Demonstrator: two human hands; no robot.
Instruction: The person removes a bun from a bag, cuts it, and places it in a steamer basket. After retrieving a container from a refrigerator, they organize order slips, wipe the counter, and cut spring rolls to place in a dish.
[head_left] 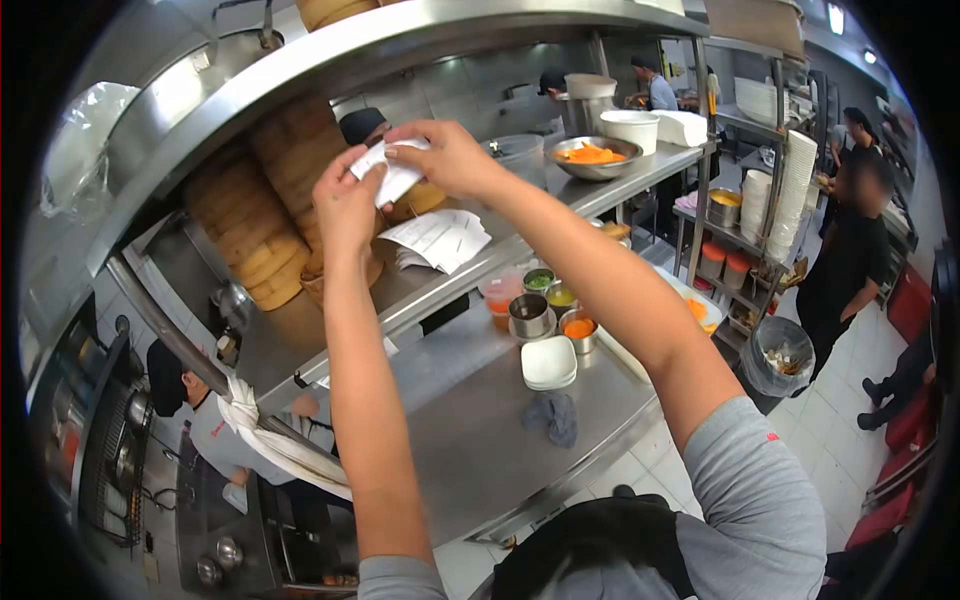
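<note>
Both my arms reach up to the raised steel shelf. My left hand [347, 205] and my right hand [440, 155] are closed on a white paper slip [398, 180] between them. Just below, a fanned stack of printed paper slips [440, 238] lies on the shelf. Tall stacks of bamboo steamers [265, 255] stand left of my hands. To the right on the shelf is a metal bowl [594, 158] with orange food.
The lower steel counter [470, 400] holds white square dishes [549, 362], small metal containers [579, 328] and a grey cloth [550, 418]. A co-worker [235, 440] bends at lower left; another person [850, 230] stands right, beside a waste bin [778, 356].
</note>
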